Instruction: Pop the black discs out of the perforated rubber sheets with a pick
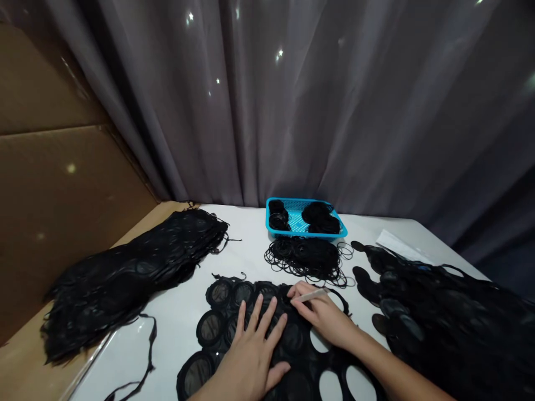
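Observation:
A black sheet [211, 328] of thin material lies on the table, patterned with rows of rimmed circles. Towards its right side several circles are open holes with the white tabletop showing through. My left hand [254, 348] rests flat on the sheet, fingers spread, holding nothing. Pinched in my right hand [320, 314] is a slim whitish stick-like tool [311, 296], slanting up to the right. The fingertips of this hand touch the sheet's upper part beside an open hole; the tool's lower end is hard to make out.
Beyond the sheet lie a heap of thin black loops [309, 259] and a blue basket [307, 234] holding black bundles. A thick black stack [137, 267] is at left, a pile of black discs [434, 312] at right. Cardboard [62, 206] stands at left; a grey curtain [292, 111] hangs behind.

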`<state>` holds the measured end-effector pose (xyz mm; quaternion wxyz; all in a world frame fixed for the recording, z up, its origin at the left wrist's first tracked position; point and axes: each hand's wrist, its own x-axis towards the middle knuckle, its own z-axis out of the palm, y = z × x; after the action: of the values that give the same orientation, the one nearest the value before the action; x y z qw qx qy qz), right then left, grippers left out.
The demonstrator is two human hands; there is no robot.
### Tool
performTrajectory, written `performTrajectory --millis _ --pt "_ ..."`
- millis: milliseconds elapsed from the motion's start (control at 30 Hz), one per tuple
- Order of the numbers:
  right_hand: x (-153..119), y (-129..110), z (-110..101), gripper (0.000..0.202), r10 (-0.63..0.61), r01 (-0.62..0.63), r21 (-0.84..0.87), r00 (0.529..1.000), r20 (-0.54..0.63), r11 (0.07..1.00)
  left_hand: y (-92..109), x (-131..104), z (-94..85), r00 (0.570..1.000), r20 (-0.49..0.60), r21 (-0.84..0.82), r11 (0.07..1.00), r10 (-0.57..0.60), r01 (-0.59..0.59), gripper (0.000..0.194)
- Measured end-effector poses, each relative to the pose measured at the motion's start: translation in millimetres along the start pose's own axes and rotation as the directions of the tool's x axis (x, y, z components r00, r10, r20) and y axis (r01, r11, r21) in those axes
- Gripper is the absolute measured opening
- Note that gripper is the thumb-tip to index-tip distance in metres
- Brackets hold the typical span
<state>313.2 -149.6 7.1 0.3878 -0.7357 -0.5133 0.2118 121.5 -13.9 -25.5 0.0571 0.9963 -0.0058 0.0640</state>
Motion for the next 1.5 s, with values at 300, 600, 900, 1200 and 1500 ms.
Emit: performTrajectory --millis 300,600,900,1200,1500 --pt "3.4 9.2 1.2 0.011 0.034 -0.035 0.039 0.999 0.031 0.999 2.4 0.8 2.0 0.998 0.052 0.003 1.0 -0.02 0.02 0.087" --pt "-7.7 3.2 20.5 0.014 -0.103 0.101 -0.19 0.995 0.001 0.976 2.4 0.9 2.9 0.999 0.037 0.014 1.0 -0.012 0.012 0.088" --pt "5.6 20.1 -22.2 0.021 -0.011 -0.123 -0.222 0.854 -0.52 0.967 4.6 -2.2 0.0 0.995 0.066 0.023 0.997 -0.077 0.075 0.082" --pt "-38.3 -23.6 0.9 0.02 -0.138 0.125 -0.096 0.98 -0.14 0.987 -9.0 -12.8 -8.2 0.964 0.004 0.123 0.956 -0.267 0.265 0.087" --pt "-50.1 -28.1 22.2 0.015 0.013 -0.014 0.052 1.0 0.014 0.999 -31.0 -53.6 -10.0 0.927 -0.14 0.196 0.908 -0.347 0.37 0.081"
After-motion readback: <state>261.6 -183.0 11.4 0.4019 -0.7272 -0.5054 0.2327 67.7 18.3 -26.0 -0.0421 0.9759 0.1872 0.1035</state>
